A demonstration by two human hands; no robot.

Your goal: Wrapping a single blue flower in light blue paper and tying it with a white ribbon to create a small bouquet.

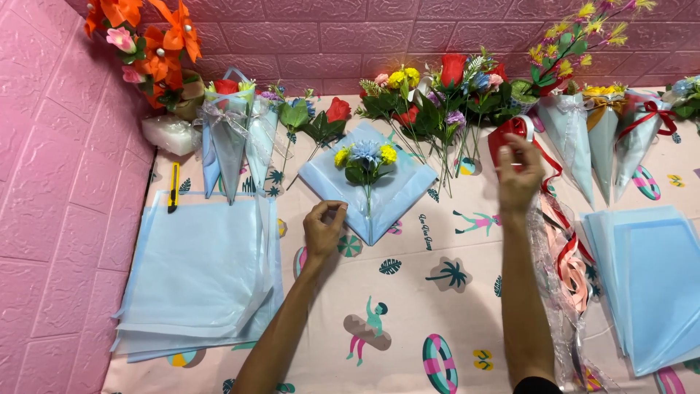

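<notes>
Pinching the lower left edge of the blue wrapping sheet (pixel 401 191) at twelve o'clock with my left hand (pixel 323 228), right hand (pixel 519 174) pinching red ribbon (pixel 510 135) at two o'clock, I risk jolting the small bouquet (pixel 364 160) off-centre.

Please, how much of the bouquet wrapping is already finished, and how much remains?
Done: wrapped cones lie at the back left and more wrapped cones at the back right. In hand: a small bunch lies on a blue sheet; the left hand rests at its edge, and the right hand reaches the red ribbon. Left: loose flowers and stacked sheets remain.
</notes>
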